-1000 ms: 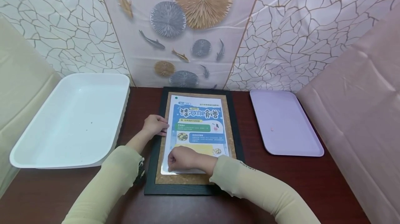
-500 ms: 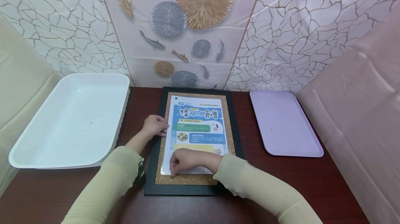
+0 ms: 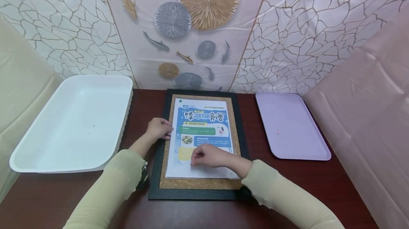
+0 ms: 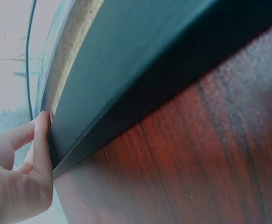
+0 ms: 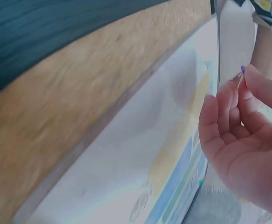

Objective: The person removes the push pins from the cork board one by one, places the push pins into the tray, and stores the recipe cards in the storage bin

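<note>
Recipe poster (image 3: 201, 135): lies face up on the corkboard (image 3: 201, 184), inside the black frame (image 3: 191, 195), with bare cork showing around it. The assembly rests on the bench (image 3: 179, 213), between the white basin (image 3: 70, 126) and the lavender tray (image 3: 294, 126). A green dot (image 3: 180, 101), probably a tack head, marks the upper left corner.

Left hand (image 3: 157, 129): reaches across the frame, fingertips touching at the poster's left edge; nothing is seen gripped. Right hand (image 3: 207, 155): fingers curled, thumb and forefinger pinching what appears to be a small purple pushpin (image 5: 242, 69), over the poster's lower part. Contact between this hand and the poster cannot be confirmed.

The step in hand is judged to be pinning the poster to the cork. Apply light downward pressure at the left edge — a sideways push may swing the poster about its green-marked corner. Smooth the surface before piercing. Position the pin just inside a corner, clear of print, and square to the cork. Press steadily with the thumb — no twisting — until seated. Caution: a tilted pin may pucker the poster.
</note>
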### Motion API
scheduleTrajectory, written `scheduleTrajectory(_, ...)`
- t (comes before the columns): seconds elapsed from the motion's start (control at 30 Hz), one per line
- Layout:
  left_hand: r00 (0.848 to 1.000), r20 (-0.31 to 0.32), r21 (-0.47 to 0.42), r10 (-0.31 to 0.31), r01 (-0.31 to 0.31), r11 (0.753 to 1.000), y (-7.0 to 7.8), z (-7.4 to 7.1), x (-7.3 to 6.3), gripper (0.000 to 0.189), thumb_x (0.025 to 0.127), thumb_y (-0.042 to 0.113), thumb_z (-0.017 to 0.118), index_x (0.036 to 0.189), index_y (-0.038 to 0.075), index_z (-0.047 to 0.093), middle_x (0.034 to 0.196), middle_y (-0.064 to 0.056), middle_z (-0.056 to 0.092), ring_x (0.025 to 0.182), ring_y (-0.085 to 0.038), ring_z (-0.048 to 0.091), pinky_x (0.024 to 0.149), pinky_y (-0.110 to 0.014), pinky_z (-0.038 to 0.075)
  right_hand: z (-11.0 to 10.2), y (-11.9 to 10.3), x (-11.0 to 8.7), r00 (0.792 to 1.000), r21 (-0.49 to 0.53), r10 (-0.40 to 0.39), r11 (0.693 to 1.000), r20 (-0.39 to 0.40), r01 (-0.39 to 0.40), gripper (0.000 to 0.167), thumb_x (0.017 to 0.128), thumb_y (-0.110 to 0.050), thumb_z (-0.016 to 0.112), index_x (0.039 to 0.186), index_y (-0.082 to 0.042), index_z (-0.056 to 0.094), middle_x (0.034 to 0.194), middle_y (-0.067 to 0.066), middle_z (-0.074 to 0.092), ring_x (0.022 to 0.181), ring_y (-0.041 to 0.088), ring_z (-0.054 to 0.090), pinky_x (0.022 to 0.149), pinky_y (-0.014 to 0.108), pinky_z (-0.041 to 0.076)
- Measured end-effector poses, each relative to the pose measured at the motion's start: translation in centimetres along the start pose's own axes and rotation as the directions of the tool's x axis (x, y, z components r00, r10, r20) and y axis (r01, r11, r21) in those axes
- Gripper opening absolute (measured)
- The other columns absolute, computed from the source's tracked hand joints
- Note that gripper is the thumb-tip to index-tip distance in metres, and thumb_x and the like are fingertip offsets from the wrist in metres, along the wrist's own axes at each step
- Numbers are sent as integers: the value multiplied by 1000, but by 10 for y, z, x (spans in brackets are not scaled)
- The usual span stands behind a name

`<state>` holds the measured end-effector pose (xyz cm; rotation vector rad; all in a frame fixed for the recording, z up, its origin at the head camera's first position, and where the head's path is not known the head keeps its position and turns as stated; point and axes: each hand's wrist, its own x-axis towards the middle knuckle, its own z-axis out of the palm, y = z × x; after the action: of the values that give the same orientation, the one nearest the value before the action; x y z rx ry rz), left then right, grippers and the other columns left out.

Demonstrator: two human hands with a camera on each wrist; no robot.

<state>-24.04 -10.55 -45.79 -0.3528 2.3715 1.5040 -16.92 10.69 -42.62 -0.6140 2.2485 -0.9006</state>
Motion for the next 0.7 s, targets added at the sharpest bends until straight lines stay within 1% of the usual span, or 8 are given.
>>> scheduleTrajectory(0.1, 1000, -4, 6, 4, -4, 1000, 0, 0, 0, 23, 89, 11, 61, 108, -3, 61, 100, -21, 66, 71, -17, 68, 63, -26, 58, -7, 6, -9, 999, -1, 11, 1000, -48, -11, 12, 89, -16, 62, 82, -8, 68, 68, -1, 58, 59, 10, 46, 51, 19, 36)
scheduleTrajectory(0.17, 1000, -5, 3, 7, -7, 1000, 0, 0, -1, 23, 89, 11, 61, 108, -3, 61, 100, -21, 66, 71, -17, 68, 63, -26, 58, -12, 11, -15, 998, 4, 9, 1000, -66, -9, 12, 89, -15, 62, 83, -7, 68, 69, 1, 60, 60, 10, 46, 52, 19, 37)
scheduleTrajectory(0.37, 1000, -5, 0, 19, -19, 1000, 0, 1, -2, 23, 89, 10, 61, 108, -4, 61, 100, -22, 66, 70, -17, 68, 64, -27, 59, -34, 30, -33, 992, 80, 68, 995, -103, -60, 15, 92, -14, 57, 85, -3, 63, 71, 5, 56, 66, 15, 48, 59, 24, 39)
scheduleTrajectory(0.43, 1000, -9, 1, 15, -15, 1000, 1, 1, -3, 23, 89, 10, 61, 108, -3, 61, 100, -21, 66, 70, -17, 68, 64, -27, 59, -42, 37, -40, 989, 85, 82, 994, -126, -71, 17, 94, -14, 54, 86, -1, 61, 73, 8, 55, 68, 17, 49, 61, 25, 41)
scheduleTrajectory(0.5, 1000, -9, 1, 13, -13, 1000, 1, 1, -4, 23, 89, 10, 61, 108, -3, 61, 99, -21, 66, 70, -17, 67, 64, -27, 59, -51, 43, -48, 983, 80, 95, 993, -159, -83, 17, 95, -13, 52, 87, 1, 60, 74, 12, 56, 68, 21, 51, 61, 27, 42)
scheduleTrajectory(0.57, 1000, -8, 1, 12, -12, 1000, 1, 0, -4, 23, 89, 10, 61, 108, -3, 61, 99, -21, 66, 71, -17, 67, 64, -27, 59, -60, 51, -56, 975, 76, 104, 993, -194, -91, 18, 95, -12, 51, 89, 3, 59, 77, 15, 57, 71, 21, 53, 63, 28, 47)
scheduleTrajectory(0.7, 1000, -4, -3, 11, -11, 1000, 1, 0, -4, 23, 89, 10, 61, 108, -3, 61, 100, -21, 65, 72, -18, 68, 64, -26, 59, -76, 68, -72, 955, 95, 125, 990, -268, -103, 18, 95, -10, 51, 93, 7, 58, 83, 16, 58, 76, 20, 55, 71, 32, 54)
